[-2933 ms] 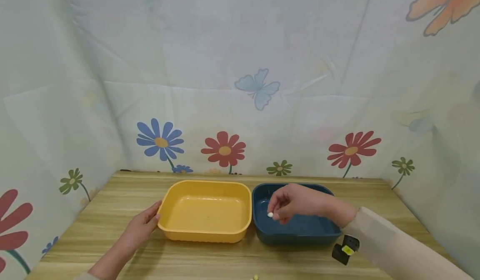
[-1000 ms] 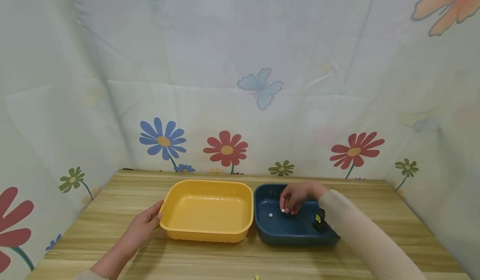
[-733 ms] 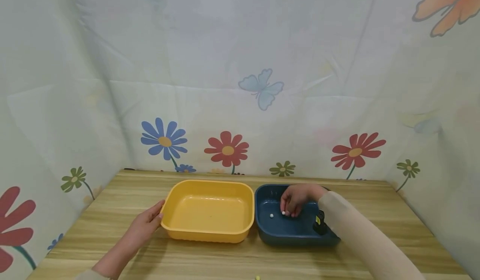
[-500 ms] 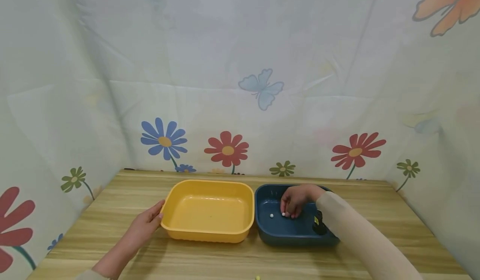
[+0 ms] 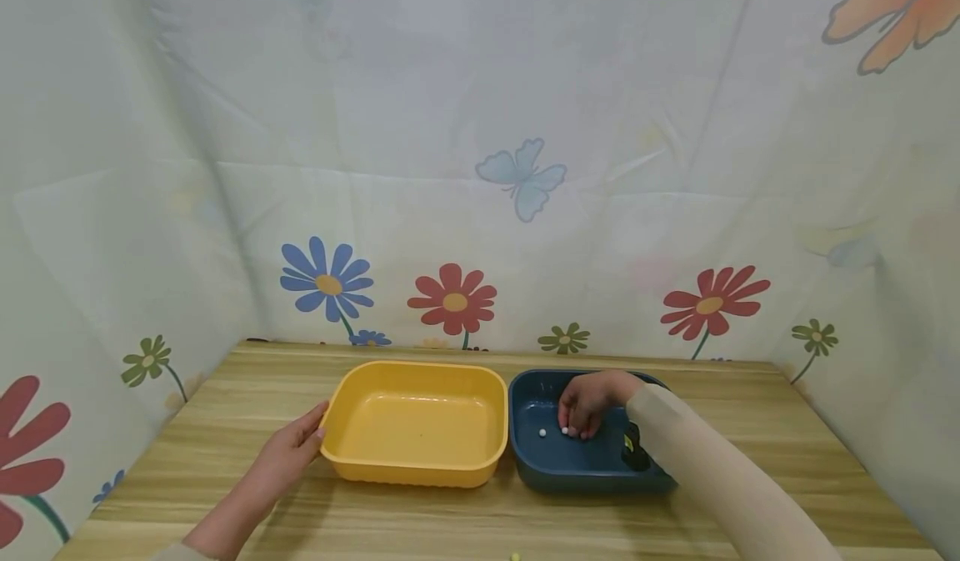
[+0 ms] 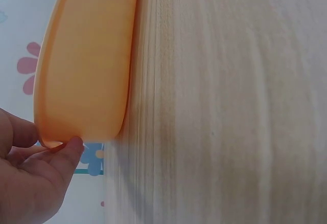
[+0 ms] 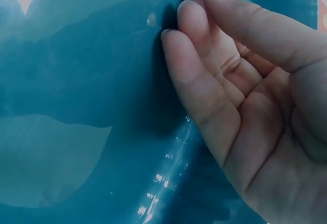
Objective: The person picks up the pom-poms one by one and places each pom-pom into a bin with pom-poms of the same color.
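Note:
My left hand [image 5: 288,448] holds the left rim of a yellow plastic basin [image 5: 416,467], thumb and fingers at its edge. In the left wrist view, the fingers [image 6: 69,155] pinch that rim. My right hand [image 5: 587,403] reaches down inside a dark blue basin [image 5: 592,479], just right of the yellow one. Its fingertips pinch a small white ball [image 5: 565,431] low over the basin floor. Another small white ball [image 5: 542,433] lies on the floor to the left. In the right wrist view the fingers [image 7: 184,60] are bent together, and their tips largely hide what they hold.
Both basins stand side by side on a wood-grain table [image 5: 420,519]. A small yellow object [image 5: 515,557] shows at the bottom edge of the head view, mostly cut off. A flower-printed curtain [image 5: 600,252] hangs behind the table and along its sides.
A white ball has been let go in the blue basin. My right hand has since moved slightly right, then lowered another white ball toward the floor. The left hand stays at the yellow basin's rim.

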Demonstrator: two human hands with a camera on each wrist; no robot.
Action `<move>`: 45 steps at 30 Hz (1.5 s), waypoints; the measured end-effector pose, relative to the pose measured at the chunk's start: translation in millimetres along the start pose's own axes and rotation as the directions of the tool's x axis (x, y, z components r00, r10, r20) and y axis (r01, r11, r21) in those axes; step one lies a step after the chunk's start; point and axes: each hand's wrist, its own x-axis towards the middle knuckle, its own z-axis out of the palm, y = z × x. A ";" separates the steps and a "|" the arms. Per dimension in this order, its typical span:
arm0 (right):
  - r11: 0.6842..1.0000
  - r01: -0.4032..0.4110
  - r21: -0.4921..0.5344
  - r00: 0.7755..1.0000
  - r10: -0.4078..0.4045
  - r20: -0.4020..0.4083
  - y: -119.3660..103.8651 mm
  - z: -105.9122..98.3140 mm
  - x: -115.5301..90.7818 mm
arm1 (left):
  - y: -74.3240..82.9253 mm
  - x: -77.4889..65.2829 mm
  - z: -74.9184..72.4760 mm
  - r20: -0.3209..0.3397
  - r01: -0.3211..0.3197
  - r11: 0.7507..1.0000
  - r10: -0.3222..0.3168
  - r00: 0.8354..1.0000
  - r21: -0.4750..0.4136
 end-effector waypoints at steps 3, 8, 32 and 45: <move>1.000 -0.003 -0.001 1.000 0.003 0.001 0.7 -0.5 0.4 | 0.5 0.0 -0.2 0.000 0.007 1.000 -0.007 1.000 0.004; 1.000 0.005 -0.002 1.000 -0.005 0.001 0.9 -1.4 -0.2 | 0.9 -1.2 -0.5 -0.002 0.017 1.000 -0.017 1.000 -0.002; 0.982 0.179 0.053 0.976 -0.170 -0.135 -8.5 -11.1 -32.5 | -0.1 -0.8 -1.2 0.012 0.021 1.000 -0.021 1.000 -0.013; 0.890 0.453 0.054 0.833 -0.401 -0.381 -24.7 27.3 -72.1 | -0.4 0.2 -0.8 0.004 0.001 1.000 -0.001 1.000 -0.004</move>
